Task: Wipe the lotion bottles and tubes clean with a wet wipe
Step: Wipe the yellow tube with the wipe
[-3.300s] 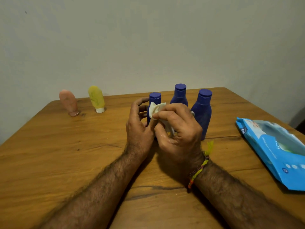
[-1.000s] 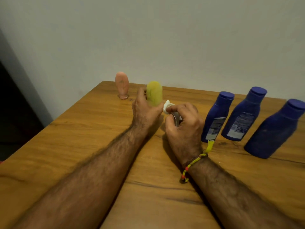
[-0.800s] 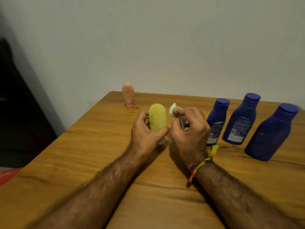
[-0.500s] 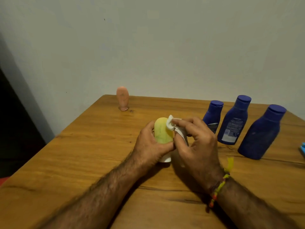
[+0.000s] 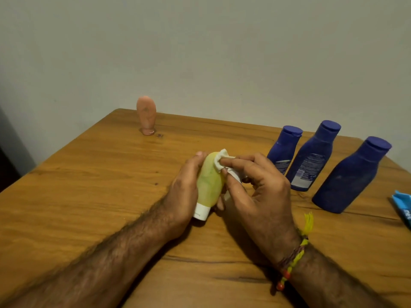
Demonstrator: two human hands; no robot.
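Wooden worktop (image 5: pixel 93 196): soft yellow-green tube (image 5: pixel 209 181) newly lifted, gripped in left hand (image 5: pixel 184 192); crumpled white wet wipe (image 5: pixel 222 161) pinched by right hand (image 5: pixel 260 185). Blue bottles apparently finished.

Just the one head-worn camera here, and it looked forward and down across the bench (image 5: pixel 89 196) toward the wall (image 5: pixel 222 52). It sat pretty close, with both forearms reaching in from the bottom edge.

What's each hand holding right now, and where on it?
The left hand grips the yellow-green tube around its body, cap end down. The right hand pinches the white wet wipe, pressing it on the tube's top.
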